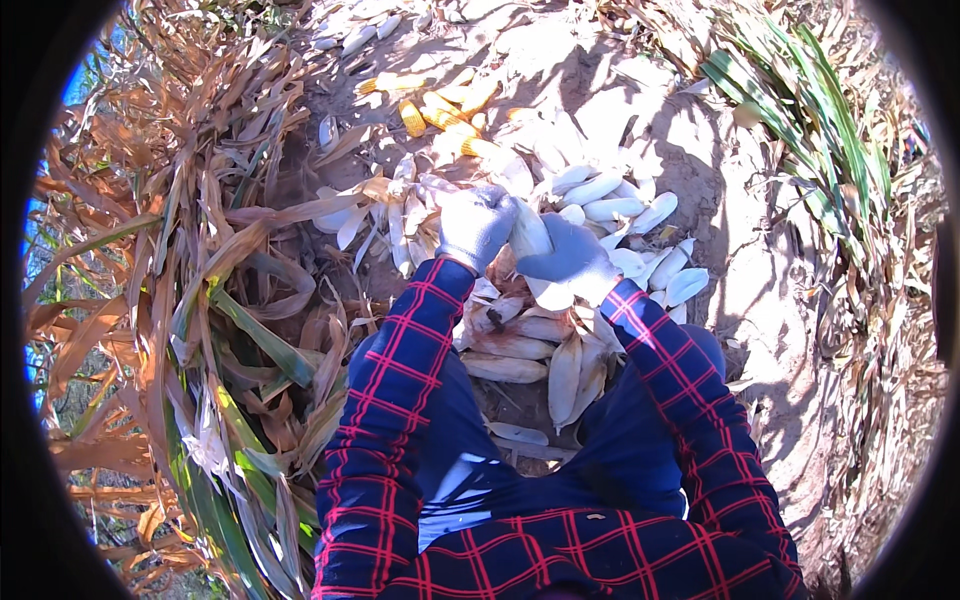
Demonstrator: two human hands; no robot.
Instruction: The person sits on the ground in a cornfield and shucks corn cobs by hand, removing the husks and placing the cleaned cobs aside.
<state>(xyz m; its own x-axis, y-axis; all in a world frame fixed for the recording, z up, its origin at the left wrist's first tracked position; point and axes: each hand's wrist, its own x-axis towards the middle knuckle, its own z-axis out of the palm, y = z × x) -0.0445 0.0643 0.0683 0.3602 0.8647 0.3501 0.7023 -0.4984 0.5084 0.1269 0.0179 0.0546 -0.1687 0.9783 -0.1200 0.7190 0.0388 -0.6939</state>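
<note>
Between my two gloved hands is an ear of corn (531, 236) in pale husk, tilted and partly hidden by the fingers. My left hand (477, 227), in a light grey glove, is closed at the ear's upper left end. Around its right side wraps my right hand (570, 256), also gloved. Below the hands, between my knees, lies a heap of unhusked ears (510, 350) in dry husk. Loose pale husks (615, 208) are piled just beyond my right hand, and more husk leaves (400, 215) spread beyond my left.
Husked yellow cobs (445, 110) lie on the bare soil (560, 60) ahead. Dry corn stalks and leaves (220, 200) are heaped high along my left. On the right, green and brown stalks (810, 120) form a bank. More pale husks (360, 38) lie at the far edge.
</note>
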